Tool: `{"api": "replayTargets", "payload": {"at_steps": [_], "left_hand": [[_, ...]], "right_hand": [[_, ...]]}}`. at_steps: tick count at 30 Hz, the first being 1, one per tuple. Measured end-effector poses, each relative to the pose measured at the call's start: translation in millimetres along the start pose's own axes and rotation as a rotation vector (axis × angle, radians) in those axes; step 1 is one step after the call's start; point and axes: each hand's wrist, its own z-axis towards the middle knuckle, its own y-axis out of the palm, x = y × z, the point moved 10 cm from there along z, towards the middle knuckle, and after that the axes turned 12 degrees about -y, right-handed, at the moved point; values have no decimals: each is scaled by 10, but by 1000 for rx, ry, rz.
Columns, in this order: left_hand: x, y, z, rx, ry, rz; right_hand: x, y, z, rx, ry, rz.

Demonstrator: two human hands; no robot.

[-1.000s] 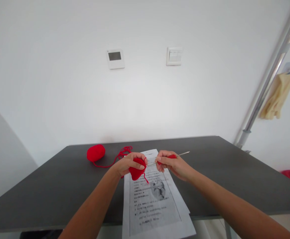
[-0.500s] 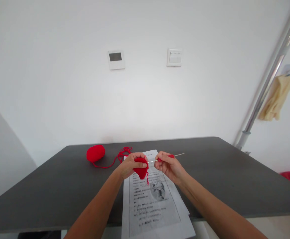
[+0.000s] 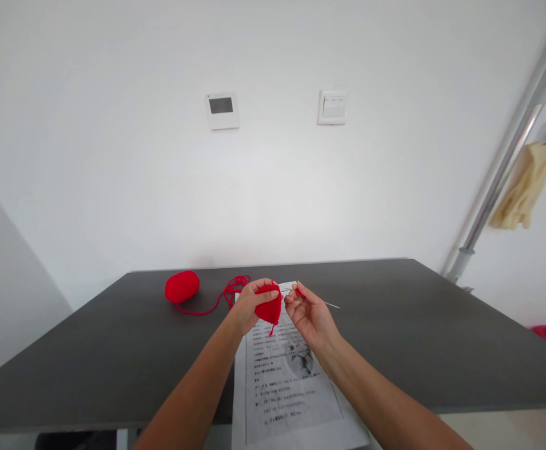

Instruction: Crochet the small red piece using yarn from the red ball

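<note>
Left hand (image 3: 250,309) has the red knitted piece (image 3: 270,310) clamped, thumb across the front, fingers tucked behind, right at the centre of the clock, above the printed sheets (image 3: 280,403). Over at three o'clock, just beside it, the right hand (image 3: 311,315) pinches a thin metal rod (image 3: 332,305), its far end poking out between three and four. Whether the near tip sits in a stitch? Too small to tell.

Here's the danger: if that tip slides out of line, a loop could drop or a strand could split. Pull too hard with the right and the edge could stretch; slacken the left grip and the piece could twist away. Watch the short tail (image 3: 272,330) dangling at six, which could snag on the rod. And out towards ten, the loose yarn (image 3: 232,289) lies heaped on the bench (image 3: 114,356), trailing to the ball (image 3: 182,287) between nine and ten; a tug could tighten that tangle.

Now the pose: left forearm climbs from seven o'clock, right from five, the wrists converging. The right palm rolls upward, fingers curled; the left keeps its back outward.
</note>
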Motion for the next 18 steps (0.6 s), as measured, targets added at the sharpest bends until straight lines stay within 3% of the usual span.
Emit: {"api": "replayTargets", "payload": {"at_steps": [5,12,16,18], "left_hand": [[0,30,-33,0,-26,19],[25,68,-84,23,-36,94],[-62,67,-32,42,-80,115],[-104,60,-3,52,-89,99]], "right_hand": [[-157,188,-64,-151,-155,-215],[-648,481,-234,-507,-681,-1027],[-640,660,-450,-869,-1003,-1325],[-611,680,-512,-962,-1096,-1414]]}}
